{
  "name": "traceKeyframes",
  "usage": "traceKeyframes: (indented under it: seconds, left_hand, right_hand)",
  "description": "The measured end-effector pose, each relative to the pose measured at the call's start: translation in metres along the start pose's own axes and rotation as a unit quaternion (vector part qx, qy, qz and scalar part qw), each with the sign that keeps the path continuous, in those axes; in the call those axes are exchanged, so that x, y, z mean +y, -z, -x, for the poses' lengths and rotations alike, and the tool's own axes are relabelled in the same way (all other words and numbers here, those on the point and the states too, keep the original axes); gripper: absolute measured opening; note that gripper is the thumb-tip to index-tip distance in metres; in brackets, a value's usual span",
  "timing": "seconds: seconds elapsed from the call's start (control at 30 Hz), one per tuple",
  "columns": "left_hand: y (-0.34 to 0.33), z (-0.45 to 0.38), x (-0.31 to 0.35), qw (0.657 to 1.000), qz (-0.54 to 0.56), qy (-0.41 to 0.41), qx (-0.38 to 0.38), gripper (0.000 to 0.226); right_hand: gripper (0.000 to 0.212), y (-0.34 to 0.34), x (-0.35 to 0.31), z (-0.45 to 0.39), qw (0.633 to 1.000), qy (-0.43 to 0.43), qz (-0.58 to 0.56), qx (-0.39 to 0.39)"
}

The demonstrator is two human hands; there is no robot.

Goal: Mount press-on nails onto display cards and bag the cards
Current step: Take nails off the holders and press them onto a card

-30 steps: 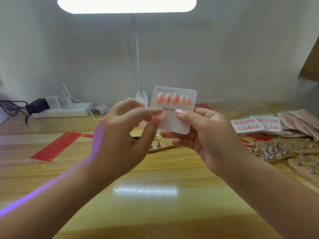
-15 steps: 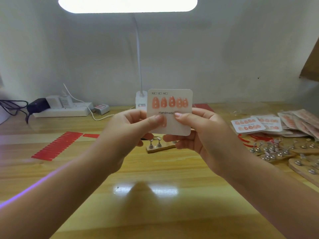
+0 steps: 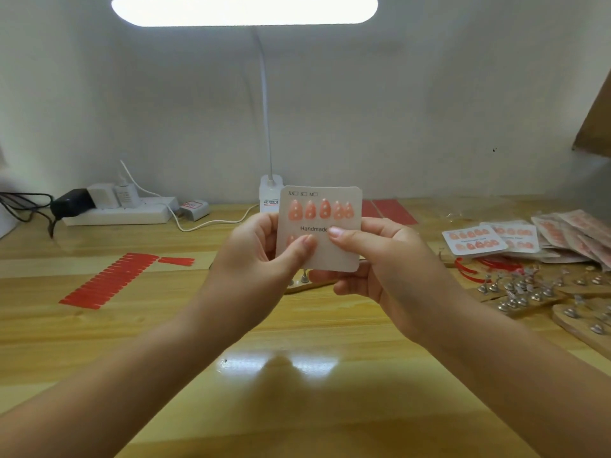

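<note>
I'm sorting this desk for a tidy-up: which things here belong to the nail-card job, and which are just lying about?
Job:
card, held by left hand and right hand
nails on it
finished cards
bagged cards
nail stands
red strips

Lying about:
power strip
black adapter
lamp

Under the one desk lamp, I hold a single display card in my two hands, left hand and right hand, with five peach nails in its top row and part of one more showing by my left thumb. Two finished cards lie face up at the right beside a pile of bagged cards too overlapped to count. One power strip sits by the wall.
</note>
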State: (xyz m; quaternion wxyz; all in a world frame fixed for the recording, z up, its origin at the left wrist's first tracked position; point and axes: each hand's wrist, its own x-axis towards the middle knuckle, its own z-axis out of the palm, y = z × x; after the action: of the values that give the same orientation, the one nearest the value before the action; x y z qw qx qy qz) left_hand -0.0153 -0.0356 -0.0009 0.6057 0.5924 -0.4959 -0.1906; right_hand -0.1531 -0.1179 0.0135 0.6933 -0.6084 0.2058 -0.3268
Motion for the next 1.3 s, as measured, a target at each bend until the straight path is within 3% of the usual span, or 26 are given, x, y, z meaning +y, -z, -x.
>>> traceKeyframes:
  seconds: [0.13,0.3,0.7,0.87,1.0,1.1,1.2,1.3]
  left_hand:
    - [0.002,-0.001,-0.001,0.999,0.026,0.028,0.007,0.013]
    - [0.004,-0.004,0.001,0.988,0.118,0.095,-0.008,0.037]
    - [0.004,-0.004,-0.007,0.991,0.111,0.072,-0.007,0.033]
    - [0.006,-0.01,-0.013,0.988,0.08,0.117,-0.067,0.036]
    - [0.011,-0.012,-0.027,0.997,-0.062,0.047,0.018,0.036]
    - [0.015,-0.012,-0.043,0.98,-0.186,0.007,0.066,0.027]
    - [0.017,-0.014,-0.056,0.954,-0.297,-0.011,0.052,0.034]
    - [0.014,-0.014,-0.066,0.935,-0.352,-0.032,0.011,0.046]
  right_hand:
    - [0.01,0.0,0.002,-0.001,1.0,-0.004,-0.002,-0.003]
    - [0.013,0.003,0.001,-0.003,1.0,0.004,0.001,0.002]
    - [0.012,0.008,0.01,-0.008,0.999,-0.026,0.041,-0.006]
    - [0.007,0.019,0.013,-0.014,0.997,-0.034,0.066,0.03]
    - [0.01,0.026,0.02,-0.017,0.987,-0.057,0.152,0.017]
    - [0.023,0.025,0.031,-0.019,0.965,-0.088,0.245,0.019]
    - [0.031,0.024,0.043,-0.022,0.939,-0.094,0.332,0.008]
    - [0.04,0.025,0.051,-0.022,0.89,-0.067,0.451,0.008]
